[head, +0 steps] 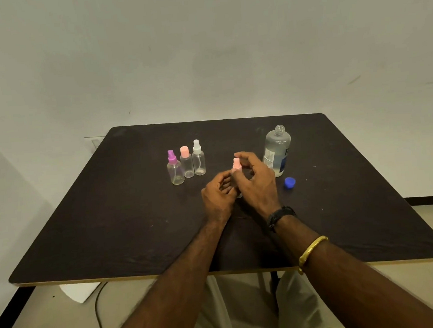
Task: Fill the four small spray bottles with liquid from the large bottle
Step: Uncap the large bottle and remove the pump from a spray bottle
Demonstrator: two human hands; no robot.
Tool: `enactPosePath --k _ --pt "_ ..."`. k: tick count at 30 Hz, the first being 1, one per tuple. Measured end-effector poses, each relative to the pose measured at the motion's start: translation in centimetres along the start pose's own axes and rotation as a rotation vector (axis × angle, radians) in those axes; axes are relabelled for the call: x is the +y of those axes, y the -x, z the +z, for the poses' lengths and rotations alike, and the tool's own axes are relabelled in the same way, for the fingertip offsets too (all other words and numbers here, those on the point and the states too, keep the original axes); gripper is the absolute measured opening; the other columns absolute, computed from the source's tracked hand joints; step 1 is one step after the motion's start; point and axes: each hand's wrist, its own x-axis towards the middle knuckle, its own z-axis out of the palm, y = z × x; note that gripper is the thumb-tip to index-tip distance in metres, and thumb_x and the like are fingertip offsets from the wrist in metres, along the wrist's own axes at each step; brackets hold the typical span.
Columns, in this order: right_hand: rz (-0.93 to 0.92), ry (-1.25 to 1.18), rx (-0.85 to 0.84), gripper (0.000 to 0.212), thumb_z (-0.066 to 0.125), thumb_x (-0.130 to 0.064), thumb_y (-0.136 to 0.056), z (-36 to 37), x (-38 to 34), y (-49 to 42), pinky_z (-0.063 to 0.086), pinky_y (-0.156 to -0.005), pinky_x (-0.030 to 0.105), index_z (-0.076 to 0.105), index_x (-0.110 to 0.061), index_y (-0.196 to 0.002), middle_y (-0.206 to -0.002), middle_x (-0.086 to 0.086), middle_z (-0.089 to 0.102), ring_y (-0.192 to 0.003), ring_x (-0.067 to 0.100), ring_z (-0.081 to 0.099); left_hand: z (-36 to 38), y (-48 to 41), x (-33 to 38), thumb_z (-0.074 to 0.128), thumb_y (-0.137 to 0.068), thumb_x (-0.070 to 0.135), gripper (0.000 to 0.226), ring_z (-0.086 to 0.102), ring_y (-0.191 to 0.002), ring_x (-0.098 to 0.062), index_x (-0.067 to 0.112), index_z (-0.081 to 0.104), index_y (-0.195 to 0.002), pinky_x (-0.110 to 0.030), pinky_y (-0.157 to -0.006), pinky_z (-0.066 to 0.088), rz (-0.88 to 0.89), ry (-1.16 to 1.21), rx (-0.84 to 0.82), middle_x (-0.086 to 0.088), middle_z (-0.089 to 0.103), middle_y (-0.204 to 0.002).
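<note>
**Uncapped large bottle stands within elbow's reach of the work**

The dark counter fills the middle of the frame. The large bottle stands upright right of centre with its neck open, and liquid shows only in its lower part. It is the main hazard: the right hand works just beside it, and a careless swing of that wrist could tip it and spill what is left.

At the centre, the left hand curls round the body of the fourth spray bottle. The right hand arches over its pink sprayer top and seems to pinch the collar, though the contact itself is hard to see. If the top is being unscrewed, a weak hold below could let the light bottle twist or slip. A lifted sprayer's tube could also drip or touch the counter.

The purple-topped bottle, pink-capped bottle and white-topped bottle stand closely together left of centre, so a nudge could topple all three. The blue cap lies loose right of the hands and could roll away.
</note>
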Motion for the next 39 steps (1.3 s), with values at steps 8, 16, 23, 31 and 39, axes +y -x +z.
enactPosePath --k 8,16,23,31,39 --pt "-0.030 0.069 0.107 0.034 0.070 -0.021 -0.092 0.5 -0.2 -0.7 0.058 -0.087 0.037 0.066 -0.021 -0.126 -0.106 -0.002 0.063 -0.097 0.011 0.061 -0.1 0.0 -0.2 0.076 -0.089 0.004 0.039 0.074 -0.100 -0.007 0.006 0.068 -0.127 -0.023 -0.089 0.060 0.028 -0.036 -0.004 -0.006 0.077 -0.109" --pt "-0.120 0.013 0.213 0.033 0.065 -0.018 -0.095 -0.4 -2.1 -2.4 0.057 -0.085 0.029 0.064 -0.019 -0.128 -0.112 -0.001 0.068 -0.098 0.011 0.063 0.0 0.3 0.3 0.083 -0.083 0.008 0.042 0.073 -0.096 -0.002 0.005 0.070 -0.124 -0.015 -0.083 0.057 0.065 0.019 -0.004 -0.002 0.077 -0.105" --pt "-0.144 -0.053 0.324 0.030 0.064 -0.020 -0.097 -1.1 -3.5 -4.3 0.056 -0.077 0.022 0.063 -0.016 -0.127 -0.109 0.002 0.068 -0.093 0.011 0.063 0.1 0.2 0.2 0.082 -0.081 0.005 0.041 0.073 -0.098 -0.005 0.016 0.071 -0.119 -0.023 -0.088 0.060 0.043 0.021 0.000 0.004 0.076 -0.104" --pt "-0.120 -0.029 0.377 0.022 0.066 -0.017 -0.094 -1.0 -2.4 -3.8 0.059 -0.076 0.027 0.067 -0.016 -0.116 -0.103 0.000 0.068 -0.093 0.013 0.066 0.1 0.1 -0.1 0.086 -0.081 0.013 0.042 0.072 -0.100 -0.001 0.016 0.069 -0.119 -0.023 -0.089 0.060 0.014 0.040 0.032 0.008 0.074 -0.105" --pt "0.113 0.127 0.303 0.012 0.075 -0.019 -0.086 -0.6 1.6 -0.6 0.059 -0.078 0.038 0.069 -0.016 -0.096 -0.095 0.000 0.068 -0.086 0.016 0.064 0.2 0.1 -0.3 0.085 -0.081 0.010 0.045 0.071 -0.107 -0.004 0.014 0.069 -0.123 -0.024 -0.095 0.058 0.041 0.000 0.005 0.003 0.075 -0.112"
